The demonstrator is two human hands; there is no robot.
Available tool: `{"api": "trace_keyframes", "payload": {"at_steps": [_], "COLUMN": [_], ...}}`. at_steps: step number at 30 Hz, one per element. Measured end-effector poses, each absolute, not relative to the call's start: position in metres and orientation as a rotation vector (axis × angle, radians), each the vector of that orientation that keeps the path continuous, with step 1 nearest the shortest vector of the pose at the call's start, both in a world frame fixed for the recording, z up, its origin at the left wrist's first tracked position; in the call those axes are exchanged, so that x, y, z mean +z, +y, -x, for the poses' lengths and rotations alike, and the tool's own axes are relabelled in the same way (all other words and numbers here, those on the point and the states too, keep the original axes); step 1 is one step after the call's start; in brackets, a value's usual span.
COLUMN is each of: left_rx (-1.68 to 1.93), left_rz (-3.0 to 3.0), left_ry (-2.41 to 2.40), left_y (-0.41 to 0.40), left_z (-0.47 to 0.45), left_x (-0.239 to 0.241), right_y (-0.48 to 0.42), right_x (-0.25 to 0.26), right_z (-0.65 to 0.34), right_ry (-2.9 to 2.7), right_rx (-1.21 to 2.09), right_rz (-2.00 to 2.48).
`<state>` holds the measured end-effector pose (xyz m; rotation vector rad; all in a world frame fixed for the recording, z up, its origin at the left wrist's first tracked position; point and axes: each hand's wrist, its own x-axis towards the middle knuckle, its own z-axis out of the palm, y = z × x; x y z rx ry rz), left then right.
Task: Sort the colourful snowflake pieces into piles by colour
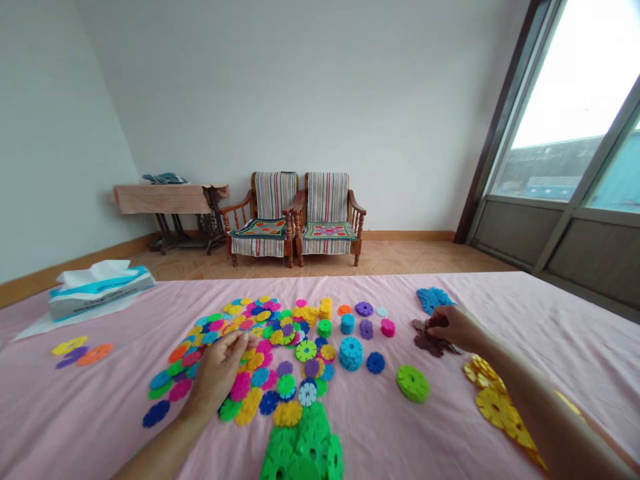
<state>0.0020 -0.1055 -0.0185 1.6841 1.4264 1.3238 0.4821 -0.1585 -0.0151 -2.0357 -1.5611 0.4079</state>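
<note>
At the left side, a tissue box [103, 293] stands on the pink cloth [370, 427], and near it, on the side closer to the person, lie three loose discs [95, 355], one yellow, one purple and one orange. Behind, by the wall, there is a side table [160, 198] with a cover. Next comes the left hand [217, 373], which is above the mixed pile [256, 360] of many-coloured notched discs; its thumb and fingertips are near one another, but I cannot tell whether a disc is between them. The pile spreads on both sides of this hand, and in the background two armchairs [275, 197] with striped covers stand side by side. In front of the pile, at the lower edge, is a large green stack [313, 440]. To the right of the pile are small groups sorted by colour, among them a yellow stack [325, 308], a cyan stack [351, 357] and a pink stack [387, 327]. Further right is a lime stack [415, 393]. Beyond it lie blue discs [434, 299], and just below these the brown discs [430, 343]. The right hand [455, 327] has its bent fingertips at the brown discs; whether it pinches one, I cannot tell. Beside the right forearm lie large yellow discs [487, 410], partly hidden.
</note>
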Motion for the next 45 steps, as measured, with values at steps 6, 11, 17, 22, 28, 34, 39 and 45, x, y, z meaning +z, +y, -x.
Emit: {"api": "trace_keyframes", "payload": {"at_steps": [6,11,17,22,28,34,39,45], "left_rx": [1.321,1.32,1.32,1.309,1.219,0.932,0.815,0.761], "left_rz": [-1.704,-1.729,-1.807,-1.932,-2.161,-2.522,-2.634,-2.646], "left_ry": [1.43,1.431,1.45,1.471,1.369,1.26,1.255,1.197], "left_y": [-0.105,-0.104,-0.11,-0.118,-0.131,-0.134,-0.118,-0.105], "left_z": [-0.001,-0.001,-0.003,-0.008,-0.015,-0.027,-0.042,-0.048], "left_x": [-0.02,-0.02,-0.017,-0.014,-0.01,-0.01,-0.005,0.0], "right_y": [-0.158,-0.16,-0.163,-0.18,-0.221,-0.239,-0.236,-0.235], "right_x": [-0.02,-0.008,0.022,0.058,0.043,-0.017,-0.034,-0.037], "right_z": [-0.483,-0.481,-0.463,-0.399,-0.299,-0.269,-0.267,-0.269], "right_ry": [-1.532,-1.502,-1.509,-1.619,-1.995,-2.074,-1.989,-2.008], "right_rx": [0.353,0.243,0.113,0.139,0.193,0.355,0.444,0.44], "right_rz": [2.041,2.047,1.956,1.797,1.557,1.501,1.48,1.445]}}
